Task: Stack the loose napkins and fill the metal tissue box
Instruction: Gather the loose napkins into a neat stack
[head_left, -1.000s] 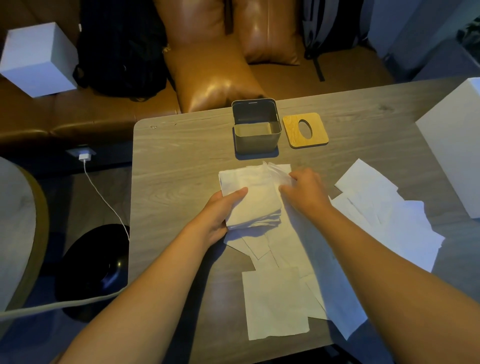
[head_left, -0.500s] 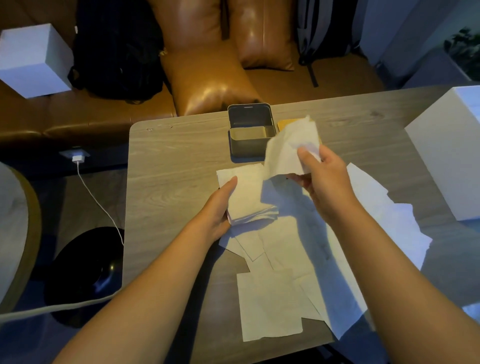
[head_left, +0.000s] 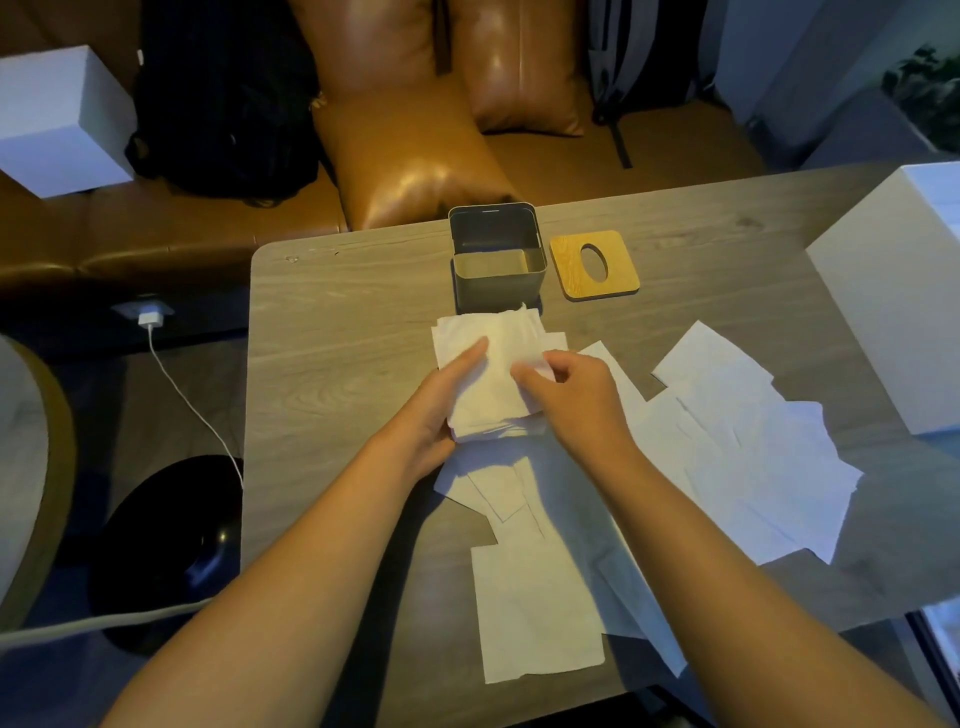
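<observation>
left hand (head_left: 441, 410): grips stack (head_left: 491, 374) edge | right hand (head_left: 571, 395): pinches top napkin (head_left: 519, 338) on stack | box (head_left: 497, 260): lidless, beside lid (head_left: 594, 265)

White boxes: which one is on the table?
The large white box at the table's right edge; the other white box sits on the brown sofa, far left.

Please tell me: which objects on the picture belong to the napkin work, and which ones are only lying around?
Belongs to the job: napkin stack, loose napkins, metal tissue box, wooden lid, left hand, right hand.

Just lying about: white box, black bag, charger cable, leather cushions.
</observation>
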